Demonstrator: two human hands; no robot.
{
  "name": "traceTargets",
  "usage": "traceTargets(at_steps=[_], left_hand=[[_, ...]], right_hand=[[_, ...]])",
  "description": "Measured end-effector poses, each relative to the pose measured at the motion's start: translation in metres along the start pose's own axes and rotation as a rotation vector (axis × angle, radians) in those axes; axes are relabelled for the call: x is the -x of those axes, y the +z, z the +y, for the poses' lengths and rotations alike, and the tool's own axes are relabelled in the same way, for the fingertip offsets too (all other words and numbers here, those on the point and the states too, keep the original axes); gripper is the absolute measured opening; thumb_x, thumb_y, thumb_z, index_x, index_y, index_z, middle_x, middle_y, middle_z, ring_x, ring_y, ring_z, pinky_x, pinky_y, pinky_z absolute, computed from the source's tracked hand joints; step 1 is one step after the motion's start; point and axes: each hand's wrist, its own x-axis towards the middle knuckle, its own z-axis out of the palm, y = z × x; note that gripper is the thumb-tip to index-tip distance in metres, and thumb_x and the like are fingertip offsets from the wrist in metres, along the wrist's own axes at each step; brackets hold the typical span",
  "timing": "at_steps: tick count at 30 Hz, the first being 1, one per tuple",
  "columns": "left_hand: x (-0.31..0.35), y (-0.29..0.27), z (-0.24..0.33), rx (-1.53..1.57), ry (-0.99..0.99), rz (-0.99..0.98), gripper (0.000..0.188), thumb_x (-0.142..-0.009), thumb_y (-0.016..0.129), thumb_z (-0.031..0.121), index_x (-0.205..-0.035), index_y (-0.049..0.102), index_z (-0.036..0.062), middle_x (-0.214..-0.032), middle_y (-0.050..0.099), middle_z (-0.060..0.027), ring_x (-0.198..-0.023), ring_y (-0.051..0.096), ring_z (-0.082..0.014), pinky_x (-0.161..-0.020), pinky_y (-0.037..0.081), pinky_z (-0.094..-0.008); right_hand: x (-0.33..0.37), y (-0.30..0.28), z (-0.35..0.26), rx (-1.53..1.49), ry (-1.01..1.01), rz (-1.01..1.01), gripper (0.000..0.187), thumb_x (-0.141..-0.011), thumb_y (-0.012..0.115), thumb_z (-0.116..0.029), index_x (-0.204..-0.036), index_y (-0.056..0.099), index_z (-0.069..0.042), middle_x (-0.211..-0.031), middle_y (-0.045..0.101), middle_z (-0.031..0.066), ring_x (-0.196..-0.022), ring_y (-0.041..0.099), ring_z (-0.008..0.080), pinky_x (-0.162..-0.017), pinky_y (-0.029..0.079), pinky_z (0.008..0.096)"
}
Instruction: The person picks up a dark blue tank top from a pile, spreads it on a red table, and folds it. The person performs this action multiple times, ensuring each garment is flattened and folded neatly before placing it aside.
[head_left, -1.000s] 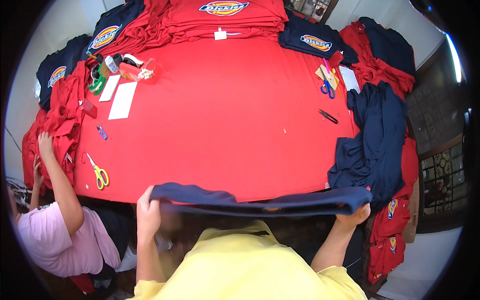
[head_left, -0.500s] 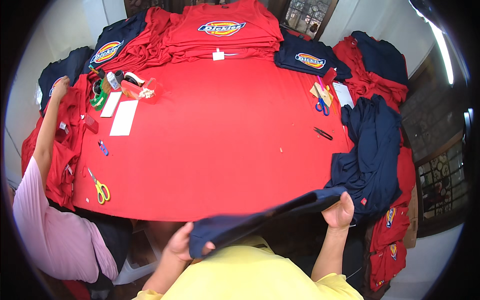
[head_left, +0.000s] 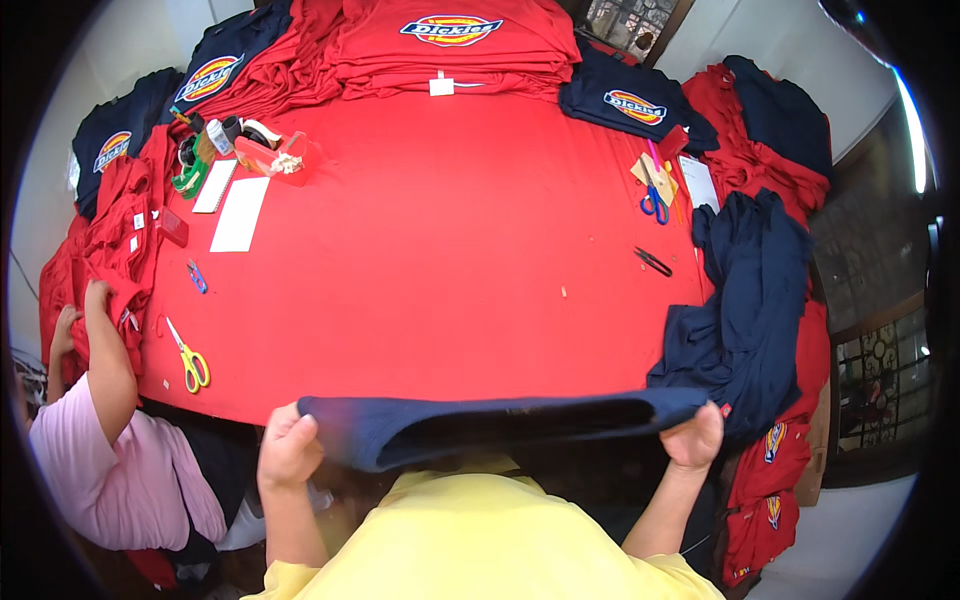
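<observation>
I hold a navy blue garment [head_left: 500, 425] stretched out level in front of my chest, just at the near edge of the red-covered table [head_left: 450, 250]. My left hand [head_left: 288, 450] grips its left end in a fist. My right hand [head_left: 693, 437] grips its right end, close to a heap of navy garments [head_left: 750, 290] draped over the table's right edge. The garment's lower part hangs out of sight behind my yellow shirt.
Stacks of red shirts [head_left: 450, 45] and navy shirts [head_left: 630, 100] line the far edge. Yellow scissors [head_left: 188, 355], blue scissors [head_left: 655, 200], black snips [head_left: 652, 262], white papers [head_left: 240, 212] and a tape dispenser [head_left: 265, 150] lie on the table. A person in pink [head_left: 120, 460] handles red garments [head_left: 115, 250] at left.
My left hand rose from near my chest, bringing the tilted navy garment level and taut again. The person in pink pulled an arm back down to the red pile's near end.
</observation>
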Motion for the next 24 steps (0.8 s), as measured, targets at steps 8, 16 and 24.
traceTargets(at_steps=[8,16,24], left_hand=[[-0.101,0.059,0.054,-0.023,0.376,0.106,0.065,-0.073,0.071,0.014,-0.127,0.040,-0.0043,-0.099,0.060,-0.0174,-0.077,0.063,-0.0266,-0.069,0.053,-0.0360],[-0.285,-0.036,-0.026,-0.002,-0.095,0.099,0.039,-0.089,0.049,0.000,-0.127,0.046,-0.0054,-0.121,0.060,-0.0191,-0.112,0.061,-0.0258,-0.096,0.051,-0.0389],[-0.283,-0.024,-0.032,0.204,-0.366,0.108,0.047,-0.099,0.046,0.025,-0.132,0.045,-0.0078,-0.122,0.061,-0.0196,-0.111,0.062,-0.0262,-0.099,0.049,-0.0389]], right_hand=[[-0.150,0.016,-0.019,-0.121,-0.116,-0.470,0.072,-0.096,0.043,-0.056,-0.141,0.035,-0.001,-0.136,0.050,0.0225,-0.123,0.053,0.0349,-0.104,0.040,0.0532],[-0.308,-0.082,0.118,-0.106,0.502,-0.027,0.059,-0.102,0.034,-0.047,-0.135,0.043,0.001,-0.136,0.051,0.0168,-0.126,0.050,0.0284,-0.107,0.039,0.0440],[-0.290,-0.072,0.125,-0.223,0.698,-0.027,0.068,-0.102,0.031,-0.048,-0.142,0.033,0.006,-0.141,0.046,0.0214,-0.130,0.047,0.0323,-0.109,0.037,0.0454]])
